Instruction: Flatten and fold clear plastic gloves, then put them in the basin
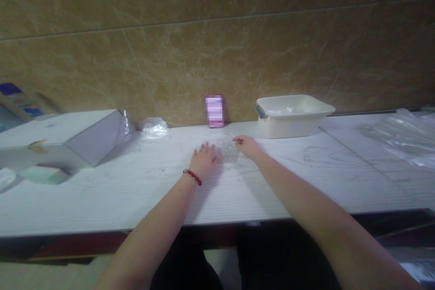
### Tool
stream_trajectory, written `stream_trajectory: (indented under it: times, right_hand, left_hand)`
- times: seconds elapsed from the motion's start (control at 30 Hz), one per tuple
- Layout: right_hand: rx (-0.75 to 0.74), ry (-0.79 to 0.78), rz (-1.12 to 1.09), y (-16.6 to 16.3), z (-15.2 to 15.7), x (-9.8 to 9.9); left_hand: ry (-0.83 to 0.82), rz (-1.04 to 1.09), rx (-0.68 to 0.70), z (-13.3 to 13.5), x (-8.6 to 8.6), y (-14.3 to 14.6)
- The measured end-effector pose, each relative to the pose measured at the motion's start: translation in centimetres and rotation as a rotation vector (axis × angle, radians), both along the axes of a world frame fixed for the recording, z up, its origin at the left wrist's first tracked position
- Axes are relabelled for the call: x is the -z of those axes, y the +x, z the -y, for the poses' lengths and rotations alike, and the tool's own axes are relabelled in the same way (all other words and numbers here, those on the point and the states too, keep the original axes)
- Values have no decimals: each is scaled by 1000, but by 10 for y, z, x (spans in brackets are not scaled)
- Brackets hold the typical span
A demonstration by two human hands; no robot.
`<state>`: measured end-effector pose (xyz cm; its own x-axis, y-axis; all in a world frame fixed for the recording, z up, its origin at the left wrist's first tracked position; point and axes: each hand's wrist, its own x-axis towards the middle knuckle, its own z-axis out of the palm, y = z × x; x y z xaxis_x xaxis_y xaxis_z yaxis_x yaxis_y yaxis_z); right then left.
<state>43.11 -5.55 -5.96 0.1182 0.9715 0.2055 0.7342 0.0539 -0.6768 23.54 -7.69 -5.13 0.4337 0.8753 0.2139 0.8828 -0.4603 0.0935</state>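
Observation:
A small clear plastic bag lies flat on the white table, between my two hands. My left hand, with a red bead bracelet at the wrist, rests palm down on the bag's left edge, fingers stretched out. My right hand is at the bag's right corner, its fingertips pinched together on the plastic.
A cream plastic basin stands at the back right by the tan marble wall. A small pink box leans on the wall. A grey-white carton lies at the left, crumpled clear plastic beside it. More clear plastic sheets lie far right.

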Motion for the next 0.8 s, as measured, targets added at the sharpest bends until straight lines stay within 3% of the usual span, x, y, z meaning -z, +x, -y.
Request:
stream_trajectory:
  times: [0.13, 0.3, 0.57, 0.8]
  right_hand:
    - [6, 1, 64, -1, 1, -3]
    - [44, 28, 83, 0, 3, -4]
    - [58, 56, 50, 0, 6, -7]
    - [57, -17, 27, -1, 5, -6]
  left_hand:
    - [-21, 197, -215, -12, -7, -15]
    - [-335, 341, -383, -24, -13, -37]
    - [-581, 556, -206, -25, -15, -43]
    - [-366, 666, -105, -24, -13, -38]
